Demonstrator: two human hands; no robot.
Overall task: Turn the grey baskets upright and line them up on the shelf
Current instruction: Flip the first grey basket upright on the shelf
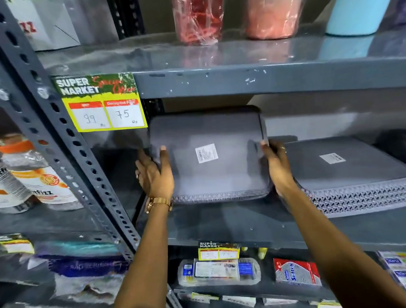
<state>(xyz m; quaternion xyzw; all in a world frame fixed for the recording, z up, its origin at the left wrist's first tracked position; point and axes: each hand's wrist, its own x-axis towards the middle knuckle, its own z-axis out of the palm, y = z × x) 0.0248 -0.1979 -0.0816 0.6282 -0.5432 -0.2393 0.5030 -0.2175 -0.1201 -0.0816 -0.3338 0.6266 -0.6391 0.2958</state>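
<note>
Left hand (pixel 155 174) and right hand (pixel 277 166) grip tipped basket (pixel 206 153) between them, above shelf (pixel 227 225). Top edge near upper shelf (pixel 264 79); could bump, slip. Next basket (pixel 351 173) beside right hand could get knocked.

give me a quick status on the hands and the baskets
Left hand and right hand grip held basket, base tilted toward camera. Second basket upside down at right. Nothing blocking.

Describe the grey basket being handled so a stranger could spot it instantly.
Find the yellow price tag on the grey metal rack. Just right of it, on the shelf below, a grey basket is tipped up, bottom and white sticker facing out. Unlike the stacked baskets lying flat beside it, both hands grip its sides.
</note>
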